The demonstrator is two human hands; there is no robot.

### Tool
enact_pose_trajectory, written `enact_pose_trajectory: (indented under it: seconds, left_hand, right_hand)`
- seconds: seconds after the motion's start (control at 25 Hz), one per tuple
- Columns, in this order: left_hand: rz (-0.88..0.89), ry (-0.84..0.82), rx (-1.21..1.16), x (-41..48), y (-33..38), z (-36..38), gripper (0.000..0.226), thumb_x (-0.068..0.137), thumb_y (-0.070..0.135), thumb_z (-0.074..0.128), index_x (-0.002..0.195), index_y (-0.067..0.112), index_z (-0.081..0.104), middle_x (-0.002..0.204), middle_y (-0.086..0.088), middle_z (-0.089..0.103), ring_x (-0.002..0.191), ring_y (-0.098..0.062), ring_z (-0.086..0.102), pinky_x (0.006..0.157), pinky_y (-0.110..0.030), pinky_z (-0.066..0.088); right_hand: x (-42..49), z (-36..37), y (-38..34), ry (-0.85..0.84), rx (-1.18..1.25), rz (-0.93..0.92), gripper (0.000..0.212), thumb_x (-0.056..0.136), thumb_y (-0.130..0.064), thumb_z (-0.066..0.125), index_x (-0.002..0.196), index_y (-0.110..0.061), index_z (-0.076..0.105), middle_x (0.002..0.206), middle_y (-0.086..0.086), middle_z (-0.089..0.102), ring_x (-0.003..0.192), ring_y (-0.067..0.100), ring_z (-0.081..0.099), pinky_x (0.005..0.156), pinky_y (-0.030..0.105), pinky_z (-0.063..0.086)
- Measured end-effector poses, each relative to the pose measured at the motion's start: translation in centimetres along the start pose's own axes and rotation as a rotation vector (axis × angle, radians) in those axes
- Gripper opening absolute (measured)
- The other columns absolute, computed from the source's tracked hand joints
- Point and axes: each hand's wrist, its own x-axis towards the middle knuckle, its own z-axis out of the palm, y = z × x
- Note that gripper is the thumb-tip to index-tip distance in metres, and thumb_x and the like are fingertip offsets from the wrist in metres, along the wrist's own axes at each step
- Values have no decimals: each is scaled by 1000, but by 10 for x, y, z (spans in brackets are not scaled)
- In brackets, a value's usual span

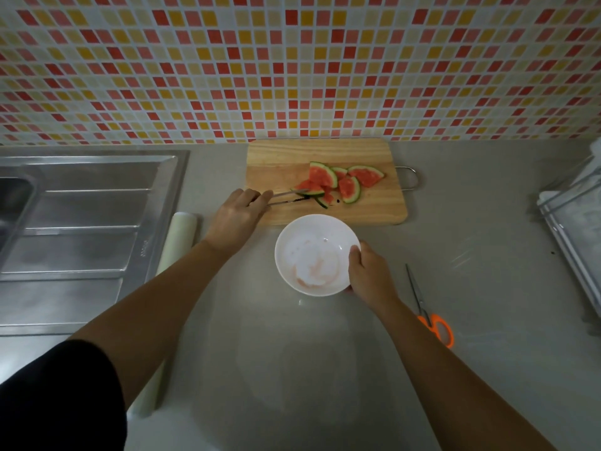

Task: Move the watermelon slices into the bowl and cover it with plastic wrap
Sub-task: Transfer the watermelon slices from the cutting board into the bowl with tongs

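Squeezing thin metal tongs (287,197) in left hand (235,219), touching red watermelon slices (338,182) farther off; gripping near round white bowl (309,255) with right hand (369,275).

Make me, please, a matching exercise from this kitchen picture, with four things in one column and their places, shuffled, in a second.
Things
1. watermelon slices
2. bowl
3. tongs
4. plastic wrap roll

Places
A. held in the left hand
B. on the wooden cutting board
C. lying on the counter beside the sink
D. gripped at its rim by the right hand

Pairs: 1-B, 2-D, 3-A, 4-C
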Motion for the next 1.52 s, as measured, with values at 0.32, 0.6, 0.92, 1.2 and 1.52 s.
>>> enact_pose_trajectory:
  seconds: [0.32, 0.6, 0.92, 1.2, 1.52]
  left_hand:
    - [-49, 54, -102, 4, 5, -33, 21, 83, 8, 66, 100, -3, 68, 79, -21, 67, 68, -36, 64, 64, -37, 52]
    - [299, -136, -132, -35, 26, -76, 25, 83, 11, 62, 103, -4, 67, 82, -19, 68, 70, -31, 64, 66, -35, 54]
    - [206, -254, -178, -32, 30, -80, 30, 83, 17, 62, 106, -2, 66, 85, -17, 69, 71, -24, 64, 70, -31, 52]
    - [-329, -178, -151, 25, 8, -24, 34, 86, 17, 63, 116, 0, 62, 98, -25, 65, 85, -40, 63, 77, -43, 49]
    - [51, -138, 123, 45, 19, 15, 34, 74, 5, 74, 105, -6, 65, 75, -21, 64, 62, -37, 63, 43, -39, 54]
  right_hand:
    - [0, 0, 0, -5, 50, 9, 35, 99, -28, 30, 120, -12, 52, 90, 4, 57, 69, 13, 55, 39, 10, 43]
    - [-3, -1, -4, 39, 88, 4, 35, 100, -30, 27, 105, -11, 56, 75, -2, 53, 59, 10, 52, 43, 6, 42]
    - [-2, 0, -3, 19, 50, 9, 38, 100, -33, 25, 98, -9, 55, 75, 5, 56, 73, 29, 60, 63, 37, 52]
    - [-1, 2, -1, 33, 57, 2, 36, 100, -32, 26, 97, -11, 56, 74, 2, 57, 68, 21, 59, 60, 37, 54]
    - [3, 3, 4, 49, 71, -20, 35, 100, -31, 28, 93, -12, 56, 67, -9, 54, 61, 7, 58, 47, 24, 49]
